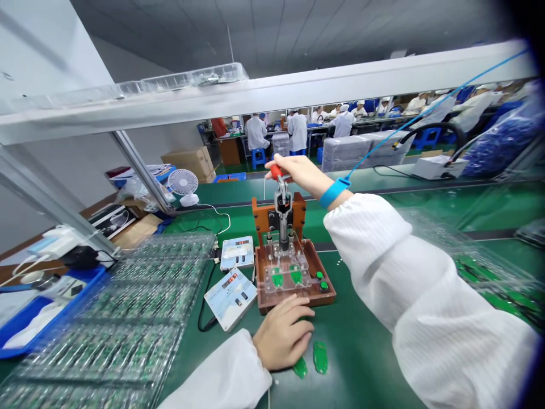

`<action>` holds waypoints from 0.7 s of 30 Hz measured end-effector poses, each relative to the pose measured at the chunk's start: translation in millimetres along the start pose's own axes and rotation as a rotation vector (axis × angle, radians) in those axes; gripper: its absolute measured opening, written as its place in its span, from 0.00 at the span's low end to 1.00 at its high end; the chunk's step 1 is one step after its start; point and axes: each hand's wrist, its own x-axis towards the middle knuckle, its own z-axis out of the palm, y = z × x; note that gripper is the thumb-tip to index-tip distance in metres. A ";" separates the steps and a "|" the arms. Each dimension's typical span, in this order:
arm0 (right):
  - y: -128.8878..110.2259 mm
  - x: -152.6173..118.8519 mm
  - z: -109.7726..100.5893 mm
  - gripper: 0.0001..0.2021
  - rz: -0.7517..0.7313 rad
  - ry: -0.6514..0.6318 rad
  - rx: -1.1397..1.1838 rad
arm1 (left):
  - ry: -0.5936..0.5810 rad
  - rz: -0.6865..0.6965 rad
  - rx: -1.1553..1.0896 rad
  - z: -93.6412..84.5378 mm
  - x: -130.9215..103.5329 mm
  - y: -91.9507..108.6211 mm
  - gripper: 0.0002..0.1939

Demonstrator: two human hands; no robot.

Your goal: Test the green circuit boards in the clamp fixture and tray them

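My right hand [298, 170] is closed around the red handle [276, 171] of a toggle clamp [283, 207]. The clamp is mounted on an orange-brown upright of a test fixture [317, 258]. Under the clamp, two small green circuit boards lie side by side in the fixture's clear plate, the left one [277, 277] and the right one [296, 275]. My left hand [285, 329] rests at the fixture's front edge, fingers loosely bent and a little apart, with no object visible in them. Beside it on the bench lie two loose green boards, one [321, 357] fully visible, the other [300, 367] partly under the hand.
Two meter boxes with red digits [237, 252] [230, 298] stand left of the fixture. Stacked clear trays of boards [140, 307] fill the left bench; another tray [489, 272] lies right. A white fan [183, 184] stands behind. A blue cord [383, 139] runs from my right wristband.
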 end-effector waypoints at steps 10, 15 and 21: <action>-63.2 -146.5 12.7 0.18 -0.498 0.236 -0.243 | -0.006 0.005 0.005 2.9 -0.4 -1.8 0.06; -47.0 -173.6 23.2 0.22 -0.531 0.243 -0.275 | -0.007 0.003 0.004 3.5 0.3 -1.3 0.06; -6.8 -188.8 41.9 0.29 -0.601 0.246 -0.175 | -0.014 -0.009 -0.004 4.5 0.5 -1.5 0.06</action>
